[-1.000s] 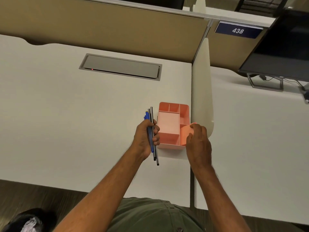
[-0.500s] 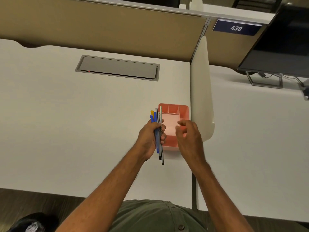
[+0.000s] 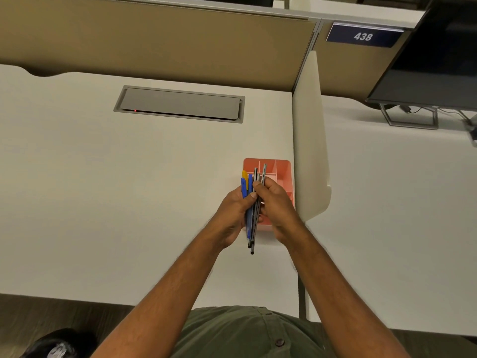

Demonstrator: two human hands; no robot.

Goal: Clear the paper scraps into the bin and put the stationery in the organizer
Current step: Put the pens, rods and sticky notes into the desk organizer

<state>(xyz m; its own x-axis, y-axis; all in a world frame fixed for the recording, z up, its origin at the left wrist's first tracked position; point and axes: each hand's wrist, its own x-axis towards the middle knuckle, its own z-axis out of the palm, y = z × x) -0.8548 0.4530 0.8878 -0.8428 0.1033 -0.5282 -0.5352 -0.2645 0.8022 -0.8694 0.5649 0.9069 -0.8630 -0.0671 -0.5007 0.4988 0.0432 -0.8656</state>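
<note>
Since the frame 0.5 s back, my right hand (image 3: 277, 210) has come left off the organizer (image 3: 282, 174) and closed in on the bundle of pens (image 3: 251, 218), which has drifted right so its tips now lie over the tray.

At the grip, my left hand (image 3: 236, 215) is wrapped around the bundle, thumb across the front, holding it just right of frame centre. My right hand's fingers are curled against the dark pens on the bundle's right side, fingertip and thumb apparently pinching 1 or 2 of them. I cannot tell exactly how many it has hold of. The bundle looks like 2 blue pens, 1 with a yellow top, and 2 or 3 slim black ones, running from below my hands up over the tray's divided compartments.

The pink organizer sits on the white desk (image 3: 129, 202) right of centre, hard against the divider panel (image 3: 309, 151), partly hidden by my hands. Its visible compartments look empty.

I see no paper scraps anywhere on the desk, so I judge that part is likely done, though the bin is not identifiable in view. What remains is the stationery: none of the pens is in the tray yet.
</note>
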